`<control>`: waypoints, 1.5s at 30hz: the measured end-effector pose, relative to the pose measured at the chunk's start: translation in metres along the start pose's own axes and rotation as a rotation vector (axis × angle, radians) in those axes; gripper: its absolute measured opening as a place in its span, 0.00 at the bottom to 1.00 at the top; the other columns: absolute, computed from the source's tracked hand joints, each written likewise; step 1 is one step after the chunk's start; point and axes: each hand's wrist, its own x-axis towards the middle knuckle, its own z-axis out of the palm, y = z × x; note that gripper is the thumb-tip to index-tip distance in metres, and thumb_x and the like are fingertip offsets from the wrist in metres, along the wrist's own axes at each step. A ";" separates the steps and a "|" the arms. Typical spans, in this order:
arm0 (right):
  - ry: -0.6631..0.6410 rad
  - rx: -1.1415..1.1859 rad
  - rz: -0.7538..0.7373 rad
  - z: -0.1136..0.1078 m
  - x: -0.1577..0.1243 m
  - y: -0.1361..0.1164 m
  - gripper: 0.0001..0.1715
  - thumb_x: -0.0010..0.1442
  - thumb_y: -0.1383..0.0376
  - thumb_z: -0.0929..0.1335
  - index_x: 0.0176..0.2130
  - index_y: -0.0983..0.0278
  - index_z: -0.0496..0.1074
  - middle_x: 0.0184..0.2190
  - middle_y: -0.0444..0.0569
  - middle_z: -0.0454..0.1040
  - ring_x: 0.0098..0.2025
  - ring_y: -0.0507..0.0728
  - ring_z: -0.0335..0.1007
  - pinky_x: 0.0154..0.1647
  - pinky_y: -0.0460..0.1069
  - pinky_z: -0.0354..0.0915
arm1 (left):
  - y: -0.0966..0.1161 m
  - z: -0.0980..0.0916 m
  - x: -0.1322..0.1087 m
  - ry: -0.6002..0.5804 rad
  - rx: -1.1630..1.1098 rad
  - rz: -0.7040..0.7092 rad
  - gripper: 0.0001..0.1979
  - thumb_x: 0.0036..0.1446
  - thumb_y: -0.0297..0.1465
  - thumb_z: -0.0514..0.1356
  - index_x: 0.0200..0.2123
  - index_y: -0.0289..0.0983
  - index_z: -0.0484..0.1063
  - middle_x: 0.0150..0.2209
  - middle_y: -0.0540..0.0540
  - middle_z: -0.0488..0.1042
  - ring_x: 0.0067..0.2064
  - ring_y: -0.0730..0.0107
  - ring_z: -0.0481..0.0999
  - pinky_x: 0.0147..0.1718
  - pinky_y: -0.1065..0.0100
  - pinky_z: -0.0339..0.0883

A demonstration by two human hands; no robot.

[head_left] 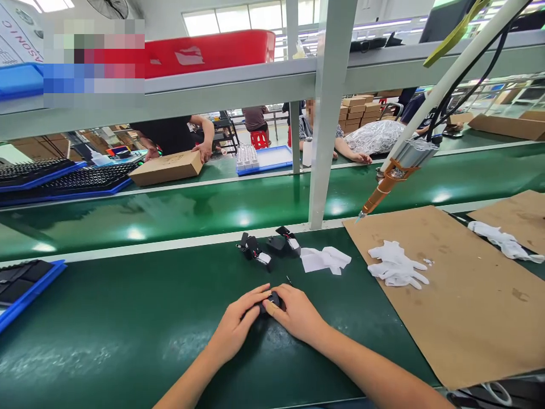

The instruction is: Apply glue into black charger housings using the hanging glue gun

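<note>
A small black part [271, 299], mostly covered, sits low on the green tabletop [128, 318], gripped between the left hand [236, 326] and right hand [298, 312], left of the brown cardboard sheet [447, 295] and apart from it.

**Not much readable text here tbh**

The only thing I can actually make out is on the white sign [17, 34] in the top-left corner. It has slanted red capitals ending in "ASONIC", with the start cut off. The white label [189, 55] on the red plastic bin [238, 51] is too small to read. Same goes for the faint print on the brown cardboard box [166, 167].
</note>
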 end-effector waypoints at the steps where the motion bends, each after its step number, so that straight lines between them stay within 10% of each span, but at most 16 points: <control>1: 0.002 0.006 0.000 0.000 0.000 0.000 0.17 0.64 0.55 0.61 0.41 0.62 0.73 0.35 0.48 0.73 0.37 0.55 0.70 0.37 0.49 0.63 | -0.001 -0.003 0.004 -0.017 -0.074 -0.036 0.16 0.64 0.31 0.50 0.49 0.46 0.73 0.56 0.47 0.72 0.57 0.61 0.71 0.56 0.55 0.65; 17: -0.030 0.158 0.026 -0.004 -0.005 -0.007 0.16 0.65 0.58 0.60 0.46 0.61 0.71 0.42 0.50 0.73 0.41 0.55 0.70 0.40 0.49 0.64 | -0.013 -0.003 0.016 -0.123 -0.471 -0.248 0.11 0.60 0.38 0.58 0.41 0.41 0.76 0.51 0.43 0.72 0.49 0.59 0.73 0.45 0.64 0.68; 31: -0.073 0.185 0.037 -0.006 -0.002 0.001 0.23 0.61 0.56 0.65 0.51 0.66 0.71 0.45 0.54 0.74 0.41 0.57 0.72 0.43 0.52 0.67 | -0.015 0.000 -0.003 -0.010 0.069 0.094 0.11 0.54 0.33 0.64 0.41 0.42 0.69 0.45 0.46 0.74 0.42 0.64 0.74 0.41 0.65 0.68; 37: 0.021 0.480 0.164 -0.032 0.005 0.015 0.30 0.60 0.49 0.63 0.56 0.61 0.65 0.46 0.52 0.72 0.24 0.49 0.67 0.21 0.46 0.65 | -0.012 -0.005 0.009 0.140 -0.707 -0.345 0.13 0.53 0.37 0.65 0.36 0.40 0.64 0.33 0.51 0.75 0.32 0.71 0.75 0.29 0.71 0.72; 45: 0.120 0.303 0.150 -0.039 0.012 0.027 0.23 0.64 0.49 0.59 0.46 0.60 0.72 0.36 0.47 0.75 0.25 0.51 0.66 0.28 0.48 0.63 | -0.015 -0.014 0.015 0.242 -1.282 -0.625 0.12 0.55 0.31 0.64 0.42 0.37 0.66 0.33 0.47 0.79 0.27 0.71 0.79 0.22 0.76 0.73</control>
